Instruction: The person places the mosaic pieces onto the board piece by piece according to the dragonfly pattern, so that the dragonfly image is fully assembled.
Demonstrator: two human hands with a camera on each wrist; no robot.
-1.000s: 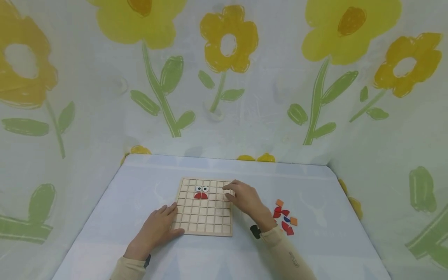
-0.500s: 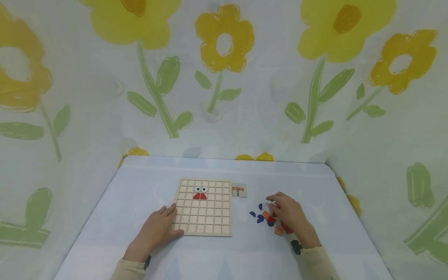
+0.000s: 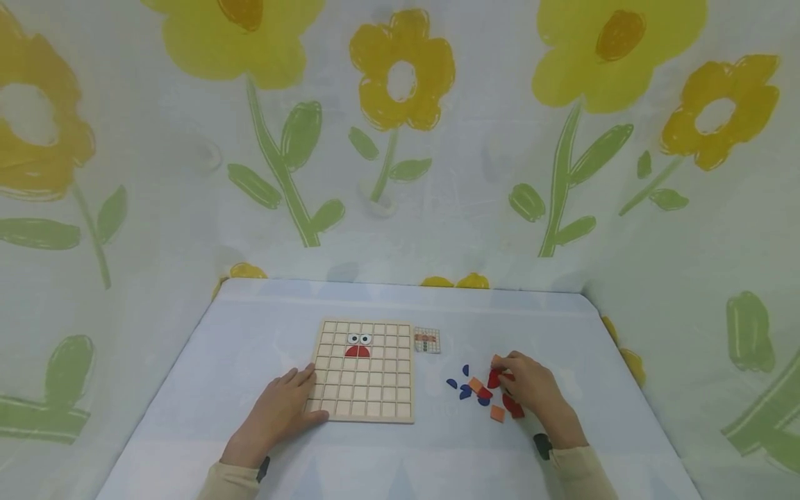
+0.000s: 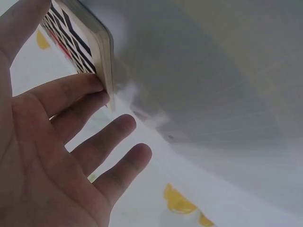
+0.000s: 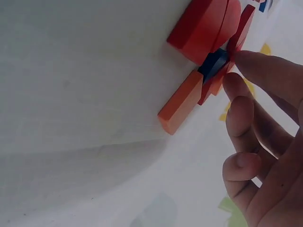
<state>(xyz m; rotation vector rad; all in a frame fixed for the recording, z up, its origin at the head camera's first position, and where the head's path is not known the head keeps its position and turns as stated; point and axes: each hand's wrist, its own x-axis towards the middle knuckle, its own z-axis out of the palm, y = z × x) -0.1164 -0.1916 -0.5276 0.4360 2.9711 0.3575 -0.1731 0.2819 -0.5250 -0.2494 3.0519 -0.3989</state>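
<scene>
My left hand (image 3: 278,410) rests at the near left corner of a square wooden grid board (image 3: 369,387), fingers extended along its left edge and thumb at its front edge. Two round eye tiles (image 3: 359,339) sit in the grid above two red quarter-circle pieces (image 3: 357,352). To the right, my right hand (image 3: 531,382) reaches into a pile of wooden pieces, thumb and index apart at a red piece (image 3: 494,378) and an orange square (image 3: 496,361). In the right wrist view, the fingertips are right beside red pieces (image 5: 203,28), a blue piece (image 5: 213,65) and an orange block (image 5: 181,101).
A small printed pattern card (image 3: 428,340) lies against the board's right side. Blue half-circles (image 3: 465,370) and another orange square (image 3: 496,413) are scattered at the pile's left and front. Flower-printed fabric (image 3: 462,208) encloses the table at the back and sides.
My right hand has moved from the board's upper right to the loose pieces, uncovering the card, and its fingers have shifted slightly right among them. My left hand stays put.
</scene>
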